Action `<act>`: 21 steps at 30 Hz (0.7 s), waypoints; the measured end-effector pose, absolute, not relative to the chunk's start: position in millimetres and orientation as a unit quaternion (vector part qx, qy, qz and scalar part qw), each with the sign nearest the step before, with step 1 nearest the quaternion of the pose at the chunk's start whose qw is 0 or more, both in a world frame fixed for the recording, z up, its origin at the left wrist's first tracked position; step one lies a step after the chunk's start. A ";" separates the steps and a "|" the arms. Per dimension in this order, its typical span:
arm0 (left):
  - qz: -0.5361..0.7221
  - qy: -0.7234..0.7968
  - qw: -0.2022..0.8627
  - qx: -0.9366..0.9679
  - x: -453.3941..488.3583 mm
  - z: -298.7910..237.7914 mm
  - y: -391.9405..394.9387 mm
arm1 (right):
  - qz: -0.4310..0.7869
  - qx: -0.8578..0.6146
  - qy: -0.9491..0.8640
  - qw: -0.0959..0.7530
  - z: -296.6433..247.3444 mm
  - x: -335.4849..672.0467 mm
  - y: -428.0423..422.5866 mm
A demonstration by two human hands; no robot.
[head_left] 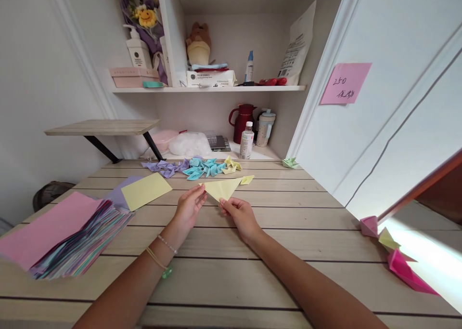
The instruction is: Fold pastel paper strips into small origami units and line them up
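Note:
A pale yellow sheet of paper [222, 188], folded into a triangle, is held just above the tabletop between both hands. My left hand [190, 203] pinches its left corner. At the lower point, my right hand [240, 217] grips the paper between thumb and fingers. Just behind the triangle's right end lies a small folded yellow paper piece [247, 180]. Farther back is a row of folded paper shapes: purple ones [168, 167], blue ones [204, 167] and yellow ones [231, 165].
A thick stack of coloured paper [83, 242] lies at the left, beside a loose yellow sheet [146, 190]. Folded paper boats [409, 271] line the right edge. A green folded piece [289, 163], a plastic bottle [247, 141] and a red jug [243, 122] stand at the back.

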State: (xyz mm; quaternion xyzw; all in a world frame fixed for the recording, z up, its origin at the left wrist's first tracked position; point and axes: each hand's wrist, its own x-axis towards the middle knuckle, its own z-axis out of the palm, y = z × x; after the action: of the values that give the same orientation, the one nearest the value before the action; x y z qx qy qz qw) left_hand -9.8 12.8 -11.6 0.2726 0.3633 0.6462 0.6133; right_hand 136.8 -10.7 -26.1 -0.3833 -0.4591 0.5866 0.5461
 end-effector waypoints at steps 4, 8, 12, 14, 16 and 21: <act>0.653 0.344 0.624 0.257 -10.4 -11.6 13.7 | 0.581 -0.383 -0.461 0.550 -25.6 135.9 -10.9; 0.654 0.332 0.634 0.244 -7.4 -13.1 12.6 | 0.573 -0.385 -0.470 0.551 -24.5 134.1 -11.1; 0.661 0.344 0.630 0.219 -11.2 -12.5 15.3 | 0.537 -0.403 -0.507 0.540 -23.8 137.0 -9.8; 0.677 0.352 0.612 0.208 -17.7 -9.6 18.3 | 0.504 -0.429 -0.533 0.527 -25.2 142.2 -6.8; 0.697 0.362 0.579 0.217 -25.1 -5.5 20.9 | 0.461 -0.465 -0.556 0.512 -28.3 148.7 -2.6; 0.659 0.412 0.531 0.338 -28.9 0.3 18.7 | 0.403 -0.496 -0.588 0.495 -37.6 155.7 5.6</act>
State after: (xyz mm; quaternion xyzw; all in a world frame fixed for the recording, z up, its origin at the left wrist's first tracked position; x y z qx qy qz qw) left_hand -28.9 18.7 0.3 0.3377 0.4123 0.6585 0.5313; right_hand 155.7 5.6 -37.6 -0.4960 -0.5881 0.4034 0.4953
